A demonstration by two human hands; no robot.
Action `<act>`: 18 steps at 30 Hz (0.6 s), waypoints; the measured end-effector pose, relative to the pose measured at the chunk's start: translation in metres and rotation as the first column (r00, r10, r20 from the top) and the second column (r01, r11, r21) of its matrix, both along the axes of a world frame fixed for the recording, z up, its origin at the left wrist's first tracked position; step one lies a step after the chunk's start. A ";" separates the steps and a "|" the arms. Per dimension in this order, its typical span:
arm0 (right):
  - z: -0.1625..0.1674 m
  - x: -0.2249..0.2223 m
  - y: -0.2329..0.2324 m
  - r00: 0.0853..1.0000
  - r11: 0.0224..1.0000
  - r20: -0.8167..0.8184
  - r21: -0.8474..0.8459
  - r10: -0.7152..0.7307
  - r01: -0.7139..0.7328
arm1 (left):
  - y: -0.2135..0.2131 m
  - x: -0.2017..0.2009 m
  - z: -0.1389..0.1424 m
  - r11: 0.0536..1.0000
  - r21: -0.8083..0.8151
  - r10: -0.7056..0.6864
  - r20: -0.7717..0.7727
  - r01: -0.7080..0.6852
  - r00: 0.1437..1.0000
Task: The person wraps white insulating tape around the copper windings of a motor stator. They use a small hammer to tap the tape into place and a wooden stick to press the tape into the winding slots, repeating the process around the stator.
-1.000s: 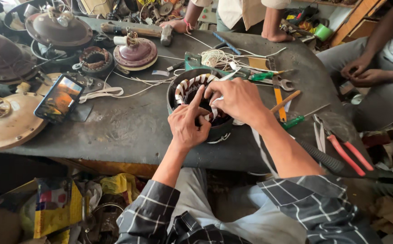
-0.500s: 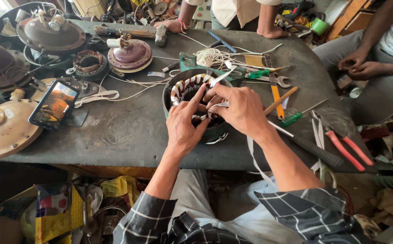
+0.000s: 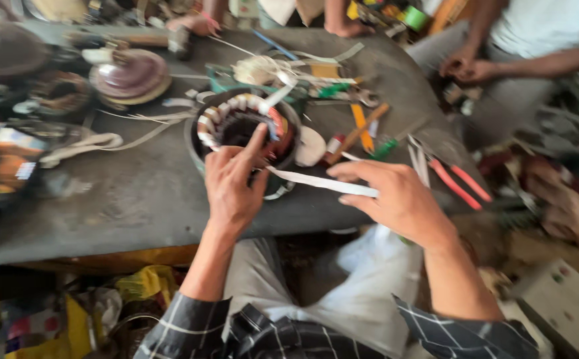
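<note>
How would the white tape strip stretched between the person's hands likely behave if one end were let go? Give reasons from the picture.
The white tape strip is thin and flat, so it is probably floppy and would likely sag or drop once the right hand released it. It looks very light. Similar strips lie curled on the table, suggesting it bends easily rather than staying straight.
</note>
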State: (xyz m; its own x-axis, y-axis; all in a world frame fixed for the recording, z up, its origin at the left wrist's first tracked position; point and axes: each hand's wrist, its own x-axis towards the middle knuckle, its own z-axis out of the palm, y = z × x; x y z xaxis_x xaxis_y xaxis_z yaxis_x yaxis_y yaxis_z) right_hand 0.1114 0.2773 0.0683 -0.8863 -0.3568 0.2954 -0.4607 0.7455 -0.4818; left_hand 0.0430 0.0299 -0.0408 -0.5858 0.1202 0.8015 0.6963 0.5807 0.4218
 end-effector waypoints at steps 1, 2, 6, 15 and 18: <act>-0.002 0.015 0.017 0.999 0.999 0.036 0.012 -0.039 0.039 | 0.003 0.005 -0.001 1.000 -0.009 0.019 -0.014 -0.019 1.000; -0.004 0.029 0.035 0.995 0.997 0.067 0.025 -0.077 0.075 | 0.006 0.008 -0.003 0.999 -0.019 0.039 -0.032 -0.039 0.999; -0.026 0.087 0.113 0.858 0.878 0.202 0.185 -0.473 0.441 | 0.020 0.016 -0.012 0.993 -0.037 0.111 -0.054 -0.113 0.992; -0.108 0.212 0.323 0.534 0.510 -0.006 0.290 -0.846 0.810 | 0.057 0.027 -0.038 0.982 -0.027 0.184 -0.086 -0.187 0.979; -0.155 0.232 0.369 0.491 0.466 -0.042 0.252 -0.870 0.848 | 0.067 0.034 -0.050 0.982 -0.016 0.187 -0.080 -0.189 0.979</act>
State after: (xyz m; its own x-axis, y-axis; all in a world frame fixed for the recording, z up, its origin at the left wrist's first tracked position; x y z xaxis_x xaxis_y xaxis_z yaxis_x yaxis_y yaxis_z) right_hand 0.3434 0.6466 -0.0870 -0.7964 0.5581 0.2329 0.5023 0.8250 -0.2590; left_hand 0.0767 0.0972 -0.0906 -0.5361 0.0331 0.8435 0.6038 0.7134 0.3557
